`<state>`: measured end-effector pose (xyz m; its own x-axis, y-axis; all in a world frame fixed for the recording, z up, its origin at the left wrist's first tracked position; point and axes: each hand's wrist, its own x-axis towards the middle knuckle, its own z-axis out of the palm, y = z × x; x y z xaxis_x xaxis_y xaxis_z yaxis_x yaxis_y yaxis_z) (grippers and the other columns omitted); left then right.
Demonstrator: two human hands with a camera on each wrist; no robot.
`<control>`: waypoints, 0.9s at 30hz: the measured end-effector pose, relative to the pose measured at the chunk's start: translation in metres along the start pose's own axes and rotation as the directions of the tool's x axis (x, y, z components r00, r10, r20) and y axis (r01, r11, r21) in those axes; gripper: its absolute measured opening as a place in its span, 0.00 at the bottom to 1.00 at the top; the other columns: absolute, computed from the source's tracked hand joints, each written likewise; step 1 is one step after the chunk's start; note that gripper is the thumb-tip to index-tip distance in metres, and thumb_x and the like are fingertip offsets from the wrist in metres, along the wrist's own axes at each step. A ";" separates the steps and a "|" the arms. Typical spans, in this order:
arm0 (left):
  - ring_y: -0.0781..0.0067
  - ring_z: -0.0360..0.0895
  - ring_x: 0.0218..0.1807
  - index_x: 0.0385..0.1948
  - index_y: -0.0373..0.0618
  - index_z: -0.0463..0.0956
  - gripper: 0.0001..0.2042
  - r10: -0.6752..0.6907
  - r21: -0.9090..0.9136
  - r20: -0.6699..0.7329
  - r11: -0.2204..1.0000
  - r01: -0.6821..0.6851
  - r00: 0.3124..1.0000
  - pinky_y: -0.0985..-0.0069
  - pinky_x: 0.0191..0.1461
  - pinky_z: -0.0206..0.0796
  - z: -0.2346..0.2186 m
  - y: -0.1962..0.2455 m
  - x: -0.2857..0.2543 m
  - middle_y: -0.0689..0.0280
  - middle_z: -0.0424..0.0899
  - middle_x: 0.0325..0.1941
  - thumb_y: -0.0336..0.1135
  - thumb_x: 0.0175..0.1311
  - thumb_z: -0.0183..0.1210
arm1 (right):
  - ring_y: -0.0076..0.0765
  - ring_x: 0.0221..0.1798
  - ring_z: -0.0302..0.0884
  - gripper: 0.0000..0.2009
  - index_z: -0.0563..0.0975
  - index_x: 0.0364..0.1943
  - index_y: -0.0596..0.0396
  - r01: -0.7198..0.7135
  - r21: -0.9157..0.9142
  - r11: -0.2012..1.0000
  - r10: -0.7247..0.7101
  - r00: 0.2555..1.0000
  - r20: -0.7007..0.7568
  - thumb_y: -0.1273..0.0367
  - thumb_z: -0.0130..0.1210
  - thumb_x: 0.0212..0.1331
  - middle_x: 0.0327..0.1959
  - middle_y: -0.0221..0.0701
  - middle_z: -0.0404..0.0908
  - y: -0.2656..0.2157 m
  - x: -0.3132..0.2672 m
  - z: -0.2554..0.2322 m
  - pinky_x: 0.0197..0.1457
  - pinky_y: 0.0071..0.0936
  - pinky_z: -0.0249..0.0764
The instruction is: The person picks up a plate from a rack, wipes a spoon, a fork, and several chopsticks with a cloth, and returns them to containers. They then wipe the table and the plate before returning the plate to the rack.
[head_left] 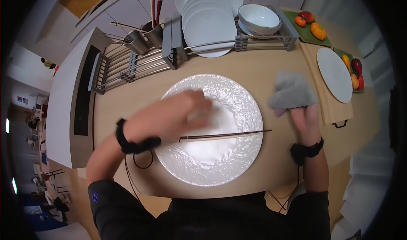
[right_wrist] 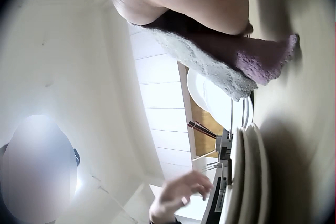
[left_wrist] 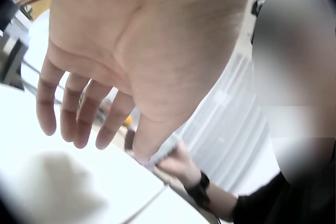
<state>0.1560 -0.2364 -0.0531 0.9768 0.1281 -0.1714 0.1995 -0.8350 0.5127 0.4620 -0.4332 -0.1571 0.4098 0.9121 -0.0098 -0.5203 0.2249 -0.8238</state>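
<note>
My left hand (head_left: 176, 110) hovers over a large white plate (head_left: 237, 163) with a crinkled surface, blurred in the head view. In the left wrist view its fingers hang loosely bent, holding nothing. A pair of chopsticks (head_left: 224, 135) lies across the plate, just on the near side of that hand. To the right of the plate, my right hand (head_left: 300, 117) holds a folded cloth (head_left: 292, 89), grey outside, with a purple face (right_wrist: 268, 61) showing in the right wrist view. The cloth hides most of its fingers. Stacked plate rims (right_wrist: 249, 171) appear beside it there.
A metal dish rack (head_left: 203, 47) at the back holds upright white plates (head_left: 210, 28), white bowls (head_left: 258, 19) and metal cups (head_left: 136, 43) with chopsticks. On the right, an oval white plate (head_left: 335, 74) lies on a wooden board (head_left: 339, 110). Green mats (head_left: 292, 17) bear small pumpkins and vegetables.
</note>
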 end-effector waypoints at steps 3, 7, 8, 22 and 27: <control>0.53 0.76 0.56 0.60 0.38 0.73 0.23 0.078 0.012 0.094 0.997 -0.079 0.993 0.61 0.60 0.71 0.056 0.009 -0.016 0.54 0.77 0.51 0.37 0.65 0.66 | 0.53 0.41 0.85 0.20 0.73 0.57 0.62 0.026 0.067 0.997 -0.022 0.998 -0.057 0.58 0.43 0.75 0.51 0.47 0.81 0.001 0.002 -0.003 0.35 0.47 0.84; 0.53 0.77 0.54 0.55 0.38 0.75 0.18 0.083 0.045 0.025 0.995 -0.084 0.996 0.62 0.58 0.71 0.073 0.007 -0.019 0.56 0.77 0.48 0.33 0.65 0.64 | 0.52 0.50 0.82 0.20 0.73 0.57 0.60 0.021 0.098 0.995 -0.018 0.999 -0.028 0.57 0.42 0.76 0.55 0.45 0.80 0.008 0.004 -0.019 0.48 0.49 0.82; 0.53 0.78 0.53 0.53 0.38 0.75 0.17 0.084 0.052 0.014 0.995 -0.084 0.996 0.62 0.58 0.71 0.076 0.005 -0.019 0.57 0.77 0.47 0.32 0.65 0.63 | 0.51 0.54 0.81 0.20 0.74 0.56 0.59 0.013 0.114 0.993 -0.017 0.999 0.033 0.57 0.42 0.76 0.56 0.45 0.79 0.008 0.005 -0.021 0.55 0.49 0.82; 0.79 0.66 0.23 0.48 0.40 0.75 0.12 -0.138 -0.776 -0.083 0.630 0.023 0.987 0.75 0.30 0.60 0.043 0.020 -0.028 0.69 0.67 0.20 0.39 0.82 0.47 | 0.46 0.36 0.83 0.20 0.76 0.55 0.56 0.040 -0.152 0.988 0.005 0.957 0.290 0.55 0.49 0.73 0.53 0.42 0.82 -0.012 -0.007 0.058 0.41 0.39 0.81; 0.87 0.61 0.23 0.49 0.42 0.75 0.14 -0.052 -0.861 -0.031 0.508 0.000 0.998 0.81 0.28 0.56 0.059 0.027 -0.026 0.75 0.66 0.22 0.42 0.84 0.44 | 0.37 0.42 0.84 0.17 0.77 0.54 0.57 0.377 -0.836 0.397 -0.042 0.918 0.394 0.64 0.63 0.66 0.51 0.37 0.83 -0.005 -0.023 0.105 0.48 0.35 0.81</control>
<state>0.1313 -0.2942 -0.0840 0.9670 0.1885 -0.1717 0.1678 0.0363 0.9851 0.3766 -0.4189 -0.0937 0.1028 0.9630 0.2492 0.5746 0.1470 -0.8051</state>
